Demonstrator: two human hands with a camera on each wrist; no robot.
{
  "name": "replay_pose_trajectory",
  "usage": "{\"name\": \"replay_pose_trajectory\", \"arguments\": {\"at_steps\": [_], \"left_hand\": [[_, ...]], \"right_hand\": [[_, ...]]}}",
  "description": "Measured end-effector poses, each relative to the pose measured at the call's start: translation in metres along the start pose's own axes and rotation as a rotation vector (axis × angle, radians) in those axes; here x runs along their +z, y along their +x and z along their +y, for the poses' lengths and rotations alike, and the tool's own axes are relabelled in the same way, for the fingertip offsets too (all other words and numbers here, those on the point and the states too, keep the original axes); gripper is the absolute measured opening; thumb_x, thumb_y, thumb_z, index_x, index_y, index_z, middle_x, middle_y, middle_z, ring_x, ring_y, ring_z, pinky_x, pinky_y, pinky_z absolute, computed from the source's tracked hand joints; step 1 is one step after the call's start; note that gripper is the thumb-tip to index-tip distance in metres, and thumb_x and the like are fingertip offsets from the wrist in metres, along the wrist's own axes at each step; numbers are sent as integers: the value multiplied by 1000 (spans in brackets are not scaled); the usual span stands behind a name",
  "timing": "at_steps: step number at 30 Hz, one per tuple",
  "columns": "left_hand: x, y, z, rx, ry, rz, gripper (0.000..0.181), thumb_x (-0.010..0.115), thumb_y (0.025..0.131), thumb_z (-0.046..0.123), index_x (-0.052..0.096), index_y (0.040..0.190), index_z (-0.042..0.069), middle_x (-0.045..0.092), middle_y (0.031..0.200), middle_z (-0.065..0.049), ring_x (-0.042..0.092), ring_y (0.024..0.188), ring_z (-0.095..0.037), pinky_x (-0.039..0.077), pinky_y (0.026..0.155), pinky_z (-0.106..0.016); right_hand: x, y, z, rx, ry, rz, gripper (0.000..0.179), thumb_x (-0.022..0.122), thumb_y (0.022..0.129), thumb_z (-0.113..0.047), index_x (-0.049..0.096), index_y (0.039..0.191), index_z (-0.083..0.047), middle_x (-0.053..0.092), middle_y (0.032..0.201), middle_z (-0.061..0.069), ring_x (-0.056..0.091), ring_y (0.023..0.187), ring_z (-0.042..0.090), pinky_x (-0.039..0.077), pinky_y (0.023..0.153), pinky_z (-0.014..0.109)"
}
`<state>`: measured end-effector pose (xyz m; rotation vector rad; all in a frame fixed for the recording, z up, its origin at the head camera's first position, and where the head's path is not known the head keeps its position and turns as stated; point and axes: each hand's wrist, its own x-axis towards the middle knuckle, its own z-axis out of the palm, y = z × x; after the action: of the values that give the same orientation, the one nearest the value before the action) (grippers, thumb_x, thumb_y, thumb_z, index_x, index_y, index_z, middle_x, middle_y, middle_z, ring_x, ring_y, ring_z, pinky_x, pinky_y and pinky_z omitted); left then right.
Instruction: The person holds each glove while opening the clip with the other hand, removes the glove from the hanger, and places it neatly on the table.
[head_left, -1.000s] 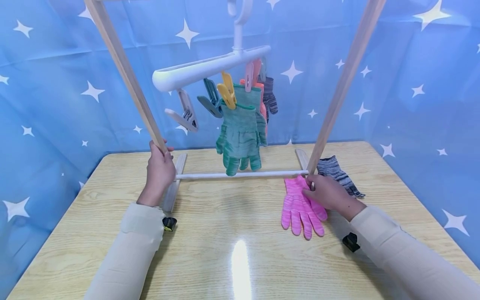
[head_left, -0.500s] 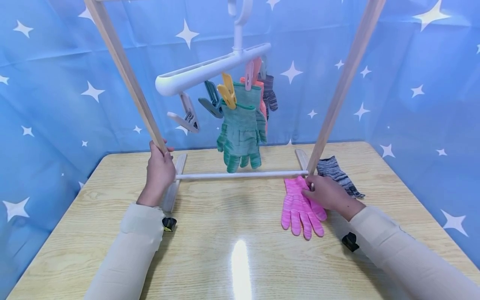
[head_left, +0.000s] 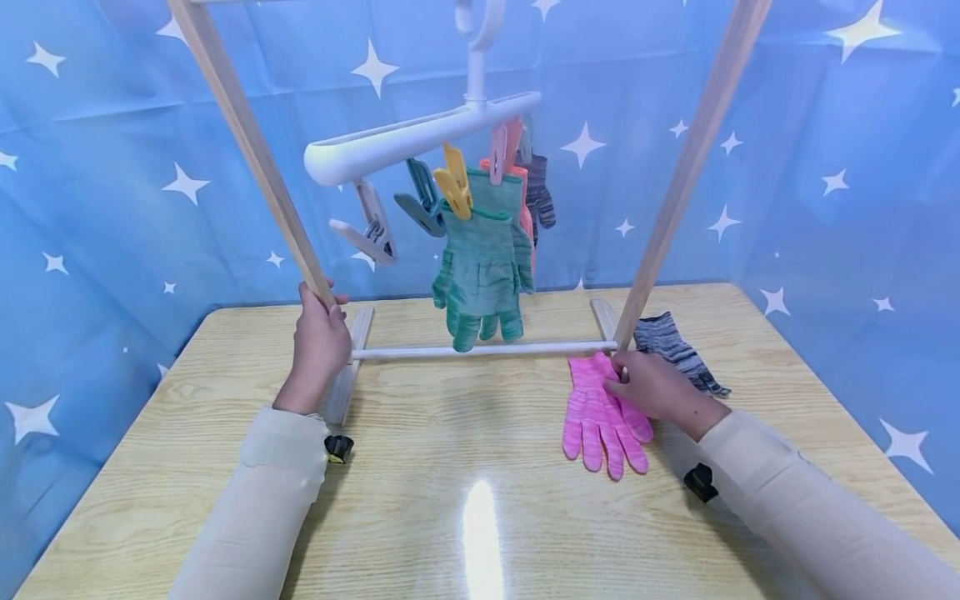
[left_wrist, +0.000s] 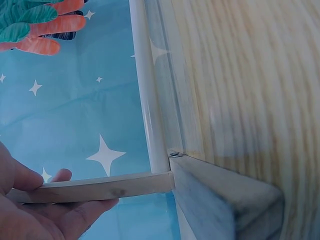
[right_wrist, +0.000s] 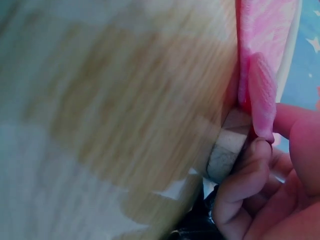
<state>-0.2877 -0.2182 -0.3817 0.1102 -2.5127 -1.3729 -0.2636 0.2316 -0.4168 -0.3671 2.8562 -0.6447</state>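
My left hand (head_left: 322, 346) grips the left post of a wooden stand (head_left: 255, 158) low down; the left wrist view shows thumb and fingers on either side of the post (left_wrist: 110, 188). At the foot of the right post my right hand (head_left: 660, 387) holds the stand, overlapping a pink glove (head_left: 592, 417). One finger of the pink glove (right_wrist: 262, 95) lies by my thumb and curled fingers, beside the stand's foot (right_wrist: 225, 157). A white hanger (head_left: 412, 142) hangs between the posts. Green gloves (head_left: 482, 267) are clipped to it, with an orange and a grey-striped one behind.
Yellow (head_left: 456, 183), dark teal (head_left: 423, 196) and grey (head_left: 371, 229) clothespins hang from the hanger. A white crossbar (head_left: 480, 349) joins the stand's feet. A grey-striped glove (head_left: 678, 350) lies behind my right hand. Blue starry curtains (head_left: 97, 208) border the wooden table (head_left: 420, 500).
The hanger sways: its near end shifted slightly right and down, then back left, the green gloves swinging with it. Both hands keep their places on the stand.
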Motion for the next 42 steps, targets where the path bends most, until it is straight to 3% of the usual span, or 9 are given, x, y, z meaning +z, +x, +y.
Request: {"name": "replay_pose_trajectory", "arguments": {"at_steps": [6, 11, 15, 21, 30, 36, 42], "left_hand": [[-1, -1, -1, -2, 9, -1, 39, 27, 108, 11, 22, 147, 12, 53, 134, -14, 59, 114, -41, 49, 79, -44], [-1, -2, -2, -9, 16, -3, 39, 27, 108, 12, 21, 147, 13, 53, 134, -13, 60, 112, -40, 49, 78, -44], [-1, -3, -2, -10, 22, -1, 38, 27, 109, 12, 22, 147, 13, 53, 133, -14, 60, 110, -41, 49, 77, -43], [-2, -4, -1, -21, 16, -2, 38, 27, 109, 13, 22, 146, 12, 54, 134, -14, 60, 112, -41, 48, 77, -43], [-1, -3, 0, -9, 21, 0, 38, 28, 108, 12, 23, 146, 11, 55, 133, -13, 60, 111, -41, 49, 76, -44], [-2, -4, 2, -16, 20, -6, 38, 27, 109, 12, 22, 146, 12, 54, 133, -13, 61, 110, -41, 49, 75, -43], [-3, -6, 2, -24, 16, -17, 38, 26, 109, 13, 21, 146, 13, 54, 133, -13, 61, 107, -39, 48, 72, -41]], "right_hand": [[-7, -1, -3, -14, 4, 15, 13, 61, 97, -15, 63, 91, -5, 48, 59, 2, 39, 45, 9, 33, 41, 24], [-17, -3, -9, -15, 10, 59, 15, 59, 100, -17, 64, 100, -3, 54, 62, 3, 43, 48, 12, 37, 42, 26], [-24, -4, -17, -61, 2, 155, 14, 59, 100, -17, 64, 98, -5, 59, 64, 3, 46, 50, 12, 39, 44, 26], [-29, -4, -35, -122, 11, 283, 14, 58, 101, -21, 65, 95, -10, 58, 64, 1, 40, 46, 11, 34, 41, 24], [-29, -10, -61, -210, 109, 422, 15, 58, 102, -22, 68, 98, -11, 61, 70, 3, 52, 57, 15, 40, 44, 26], [-32, -11, -80, -267, 222, 497, 22, 56, 103, -27, 70, 111, -12, 69, 86, 1, 64, 77, 14, 54, 64, 24], [-36, -12, -107, -309, 369, 504, 30, 55, 104, -30, 68, 121, -8, 69, 104, 5, 62, 95, 15, 53, 78, 26]]}}
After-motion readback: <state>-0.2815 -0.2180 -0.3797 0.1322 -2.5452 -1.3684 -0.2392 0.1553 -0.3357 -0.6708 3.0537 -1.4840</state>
